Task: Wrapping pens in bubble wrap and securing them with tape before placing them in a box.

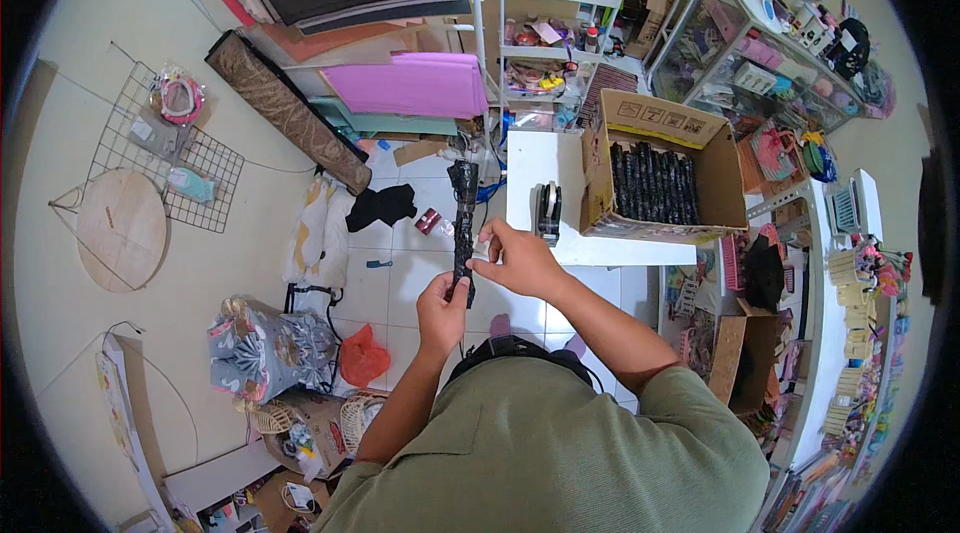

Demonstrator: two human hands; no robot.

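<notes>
A long, narrow bundle in shiny black wrapping (463, 222) stands out in front of me, over the tiled floor. Its near end is gripped by my left hand (442, 312), with the thumb on top. My right hand (521, 255) is at the bundle's right side, fingertips touching or very close to it; a small pale piece shows by the fingers, too small to name. On the white table, a black tape dispenser (548, 214) lies left of an open cardboard box (664, 229). Inside the box, several similar black-wrapped bundles (654, 184) are packed side by side.
The white table (544, 150) has its near edge just beyond my right forearm. A black cloth (382, 208) and an orange plastic bag (364, 355) lie on the floor. Ahead leans a rolled brown carpet (289, 109) near a rack with purple sheets (409, 87). Crowded shelves (802, 398) stand at right.
</notes>
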